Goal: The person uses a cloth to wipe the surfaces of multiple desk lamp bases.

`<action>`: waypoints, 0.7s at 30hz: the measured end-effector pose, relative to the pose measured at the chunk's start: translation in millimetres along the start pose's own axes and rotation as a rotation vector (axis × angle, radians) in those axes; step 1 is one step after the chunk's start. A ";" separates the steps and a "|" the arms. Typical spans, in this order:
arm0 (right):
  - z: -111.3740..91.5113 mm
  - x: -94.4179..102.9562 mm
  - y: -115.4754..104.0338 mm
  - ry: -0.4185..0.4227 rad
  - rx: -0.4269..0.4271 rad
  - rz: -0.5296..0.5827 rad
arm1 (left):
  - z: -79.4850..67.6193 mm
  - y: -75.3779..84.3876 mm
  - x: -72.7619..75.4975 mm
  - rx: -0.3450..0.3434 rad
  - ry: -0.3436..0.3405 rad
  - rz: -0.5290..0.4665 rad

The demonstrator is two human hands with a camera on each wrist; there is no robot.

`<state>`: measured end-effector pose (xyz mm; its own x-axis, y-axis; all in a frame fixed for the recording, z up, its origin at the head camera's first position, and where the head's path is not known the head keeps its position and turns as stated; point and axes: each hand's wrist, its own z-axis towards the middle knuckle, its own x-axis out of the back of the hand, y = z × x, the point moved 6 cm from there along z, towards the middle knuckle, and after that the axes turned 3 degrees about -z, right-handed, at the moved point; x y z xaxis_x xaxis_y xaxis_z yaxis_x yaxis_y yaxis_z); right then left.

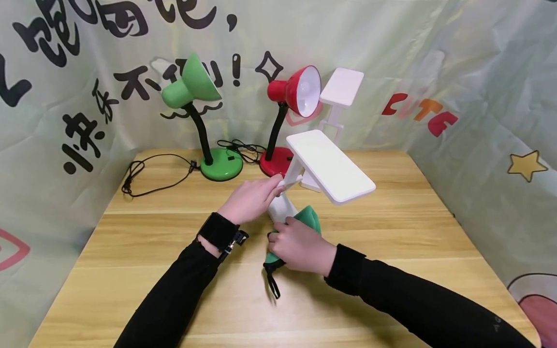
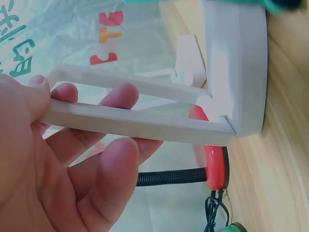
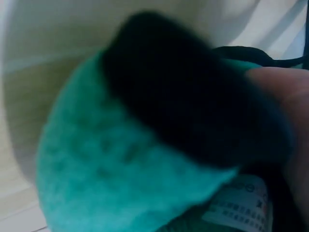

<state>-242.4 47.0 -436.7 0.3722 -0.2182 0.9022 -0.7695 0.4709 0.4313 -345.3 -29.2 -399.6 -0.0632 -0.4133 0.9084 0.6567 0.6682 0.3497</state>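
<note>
A white folding desk lamp stands mid-table, its flat panel leaning to the right. My left hand holds the lamp's arm; in the left wrist view, fingers pass around the two-bar arm above the white base. In my right hand is a green cloth with black trim and a hanging black loop, gripped against the near part of the base. The right wrist view shows the fuzzy green cloth close up and blurred, with a printed label. The hand covers much of the base.
Behind stand a green lamp, a red lamp and another white lamp. A black cord loops at the back left. Printed fabric hangs around the wooden table.
</note>
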 end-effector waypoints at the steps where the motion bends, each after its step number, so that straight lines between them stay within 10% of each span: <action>1: -2.2 1.1 -0.3 -0.006 0.004 -0.005 | 0.2 0.5 0.5 -0.002 0.002 0.004; 21: 44.4 -22.8 30.3 0.213 -0.190 -0.124 | 0.0 0.6 -0.3 -0.021 0.039 0.034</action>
<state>-297.3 28.3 -443.9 0.5729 -0.1096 0.8122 -0.6082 0.6074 0.5110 -345.0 -28.7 -399.7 -0.0116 -0.4148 0.9099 0.6739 0.6690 0.3135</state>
